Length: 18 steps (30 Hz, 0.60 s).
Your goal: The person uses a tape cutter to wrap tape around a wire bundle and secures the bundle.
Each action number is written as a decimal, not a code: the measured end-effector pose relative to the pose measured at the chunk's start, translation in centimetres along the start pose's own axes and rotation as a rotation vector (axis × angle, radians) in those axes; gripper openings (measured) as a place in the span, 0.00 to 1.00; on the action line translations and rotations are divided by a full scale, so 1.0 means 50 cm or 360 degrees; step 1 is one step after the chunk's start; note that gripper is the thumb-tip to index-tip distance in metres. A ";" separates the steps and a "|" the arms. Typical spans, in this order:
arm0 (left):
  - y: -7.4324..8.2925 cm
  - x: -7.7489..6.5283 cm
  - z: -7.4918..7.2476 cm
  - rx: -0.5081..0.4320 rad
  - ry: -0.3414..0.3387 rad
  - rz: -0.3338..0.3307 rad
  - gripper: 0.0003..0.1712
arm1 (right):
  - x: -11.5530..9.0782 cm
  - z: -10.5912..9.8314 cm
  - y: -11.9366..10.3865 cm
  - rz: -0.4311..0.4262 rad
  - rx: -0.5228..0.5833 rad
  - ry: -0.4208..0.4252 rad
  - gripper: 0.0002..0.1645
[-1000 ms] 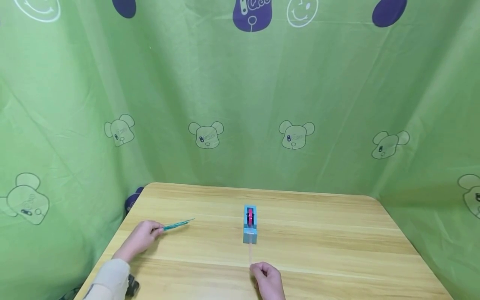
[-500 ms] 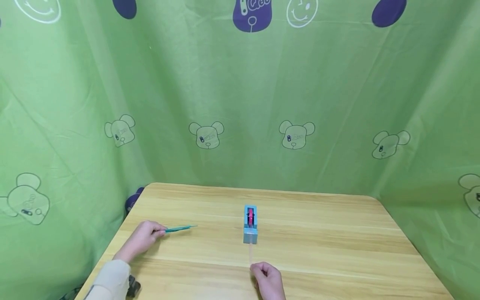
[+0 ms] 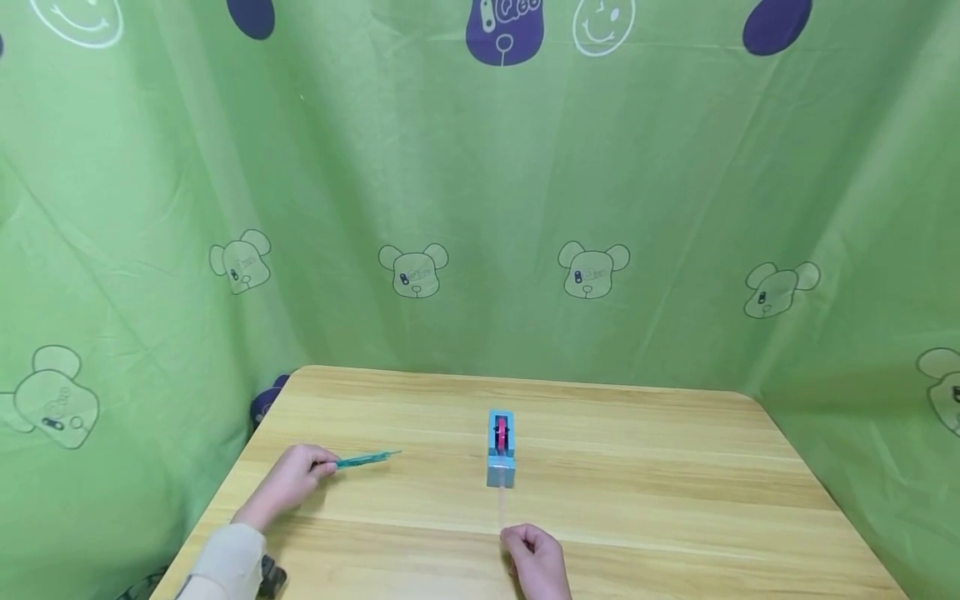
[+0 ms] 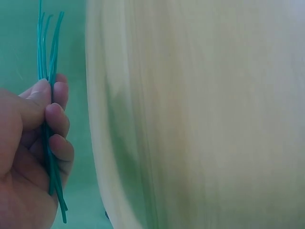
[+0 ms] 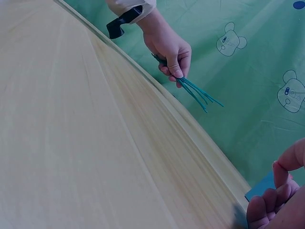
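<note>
A small bundle of thin teal wires (image 3: 363, 459) is pinched in my left hand (image 3: 288, 482) over the left part of the table. In the left wrist view the wires (image 4: 44, 71) run between thumb and curled fingers, fanning apart at the top, with short ends out below. My right hand (image 3: 536, 558) pinches the free end of a clear tape strip (image 3: 502, 504) near the table's front. The strip stretches straight to a blue tape dispenser (image 3: 500, 477) holding a pink roll (image 3: 501, 433). In the right wrist view my fingers largely hide the blue dispenser (image 5: 261, 188).
The wood-grain table (image 3: 637, 467) has rounded back corners. Green curtains (image 3: 480, 333) with bear drawings enclose its back and sides. A black device (image 3: 271, 577) sits at the left wrist by the pale sleeve (image 3: 231, 560).
My left hand has shifted slightly right with the wires, whose tips have swung lower and toward the dispenser. The right hand, tape strip and dispenser stay where they were.
</note>
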<state>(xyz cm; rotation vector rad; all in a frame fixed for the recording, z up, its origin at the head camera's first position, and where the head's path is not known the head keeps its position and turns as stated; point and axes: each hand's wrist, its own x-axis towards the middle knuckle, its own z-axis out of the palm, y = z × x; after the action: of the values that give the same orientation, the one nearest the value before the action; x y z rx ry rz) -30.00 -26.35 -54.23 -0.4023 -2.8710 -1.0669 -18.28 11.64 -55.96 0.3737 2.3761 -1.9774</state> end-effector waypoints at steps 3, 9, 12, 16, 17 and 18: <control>0.004 0.001 0.001 -0.0005 -0.0014 0.0001 0.08 | 0.000 0.000 -0.003 0.0018 -0.0005 0.0000 0.12; 0.015 -0.001 0.002 0.0003 -0.0064 0.0038 0.07 | -0.001 0.000 -0.003 0.0020 -0.0009 -0.0001 0.13; 0.021 0.000 0.003 0.0012 -0.0079 0.0065 0.07 | -0.001 -0.001 -0.002 0.0009 -0.0007 -0.0002 0.13; 0.030 0.000 0.007 0.0009 -0.0089 0.0035 0.07 | 0.000 -0.001 -0.001 0.0002 -0.0002 -0.0004 0.13; 0.032 0.000 0.009 0.0007 -0.0090 0.0022 0.07 | 0.000 -0.001 -0.001 0.0004 -0.0001 -0.0004 0.13; 0.034 0.000 0.009 0.0002 -0.0093 0.0017 0.07 | 0.000 -0.001 0.000 0.0006 0.0001 -0.0004 0.13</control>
<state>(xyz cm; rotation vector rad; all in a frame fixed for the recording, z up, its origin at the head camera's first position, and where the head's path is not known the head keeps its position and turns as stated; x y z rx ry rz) -29.54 -24.80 -53.50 -0.4553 -2.9166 -1.0691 -18.28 11.69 -55.93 0.3753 2.3720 -1.9758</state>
